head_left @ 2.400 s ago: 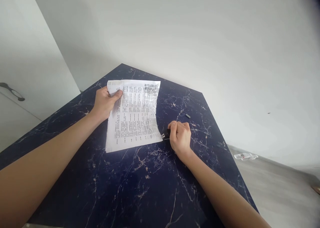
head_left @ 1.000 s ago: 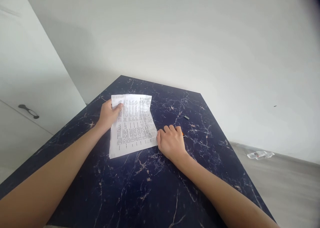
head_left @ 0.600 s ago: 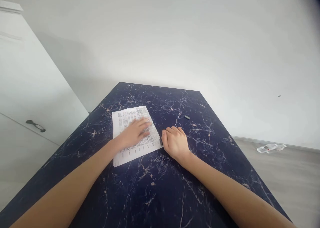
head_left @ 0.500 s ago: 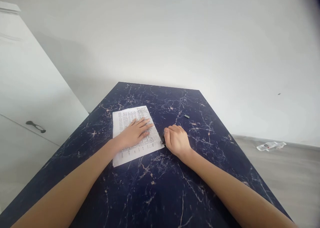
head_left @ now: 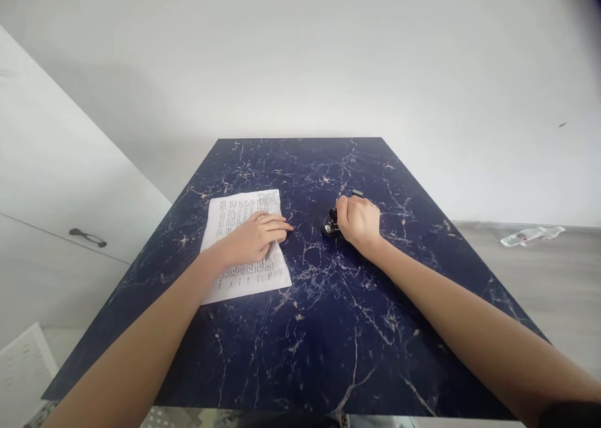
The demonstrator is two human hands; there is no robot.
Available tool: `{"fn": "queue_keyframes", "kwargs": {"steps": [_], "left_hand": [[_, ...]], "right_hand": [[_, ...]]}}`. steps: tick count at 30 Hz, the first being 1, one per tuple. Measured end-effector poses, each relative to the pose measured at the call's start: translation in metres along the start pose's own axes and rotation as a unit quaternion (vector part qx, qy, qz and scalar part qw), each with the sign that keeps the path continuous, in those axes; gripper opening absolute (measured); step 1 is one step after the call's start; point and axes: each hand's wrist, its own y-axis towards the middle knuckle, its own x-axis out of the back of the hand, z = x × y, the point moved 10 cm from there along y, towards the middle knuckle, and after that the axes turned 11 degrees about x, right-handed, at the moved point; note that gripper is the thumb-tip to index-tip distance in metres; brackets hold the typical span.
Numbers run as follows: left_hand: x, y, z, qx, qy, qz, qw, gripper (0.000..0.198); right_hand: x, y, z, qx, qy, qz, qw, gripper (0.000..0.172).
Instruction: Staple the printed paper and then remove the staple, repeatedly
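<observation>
A printed sheet of paper (head_left: 237, 266) lies flat on the dark blue marbled table (head_left: 319, 328). My left hand (head_left: 253, 239) rests on the sheet with its fingers stretched flat, fingertips at the sheet's right edge. My right hand (head_left: 357, 219) is to the right of the paper, fingers curled around a small black stapler (head_left: 329, 225) that sits on the table. Only the stapler's front end shows past my fingers.
A small dark object (head_left: 357, 193) lies on the table just behind my right hand. White cabinet doors with a dark handle (head_left: 87, 237) stand at the left. A clear plastic bottle (head_left: 528, 234) lies on the grey floor by the white wall at the right.
My left hand let go of the raised sheet and pressed it flat on the table. My right hand moved the stapler away from the paper's edge to the right.
</observation>
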Motion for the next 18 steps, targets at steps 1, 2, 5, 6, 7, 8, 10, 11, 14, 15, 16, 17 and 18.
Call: {"fn": "queue_keyframes", "kwargs": {"steps": [1,2,5,6,7,8,10,11,14,15,16,17,18], "left_hand": [[0.004,0.0,-0.001,-0.001,-0.017,-0.011,1.0,0.038],[0.01,-0.001,0.0,0.0,-0.042,-0.027,0.999,0.034],[0.043,-0.007,0.008,-0.002,-0.178,-0.139,0.974,0.018],[0.056,-0.011,0.013,-0.015,-0.238,-0.187,0.953,0.022],[0.069,-0.016,0.018,-0.03,-0.297,-0.231,0.926,0.032],[0.078,-0.021,0.025,-0.043,-0.35,-0.267,0.897,0.041],[0.086,-0.027,0.04,-0.043,-0.43,-0.308,0.847,0.056],[0.086,-0.029,0.048,-0.032,-0.46,-0.325,0.826,0.061],[0.083,-0.033,0.065,-0.008,-0.515,-0.359,0.778,0.067],[0.081,-0.035,0.068,-0.004,-0.522,-0.368,0.77,0.068],[0.08,-0.036,0.069,0.0,-0.524,-0.375,0.765,0.07],[0.079,-0.037,0.069,0.007,-0.524,-0.382,0.761,0.07],[0.078,-0.039,0.069,0.016,-0.526,-0.386,0.758,0.069]], "right_hand": [[0.0,0.0,0.001,-0.002,0.003,0.0,1.0,0.053],[0.001,0.0,0.001,-0.003,0.006,0.0,1.0,0.054],[0.002,0.0,0.002,-0.002,0.01,-0.003,1.0,0.054],[0.002,0.001,0.003,-0.002,0.011,-0.002,1.0,0.053],[0.002,0.001,0.003,-0.003,0.01,-0.001,1.0,0.053],[0.002,0.001,0.003,-0.005,0.009,0.001,1.0,0.053],[0.001,0.001,0.002,-0.009,0.005,0.005,1.0,0.052],[0.001,0.0,0.002,-0.011,0.004,0.005,1.0,0.052],[0.0,0.0,0.0,-0.016,0.006,0.007,1.0,0.053],[0.0,0.0,0.0,-0.018,0.008,0.009,1.0,0.053],[-0.001,-0.001,0.0,-0.02,0.01,0.01,1.0,0.053],[-0.001,-0.001,0.0,-0.021,0.013,0.011,1.0,0.053],[-0.001,-0.001,0.0,-0.022,0.014,0.012,1.0,0.053]]}}
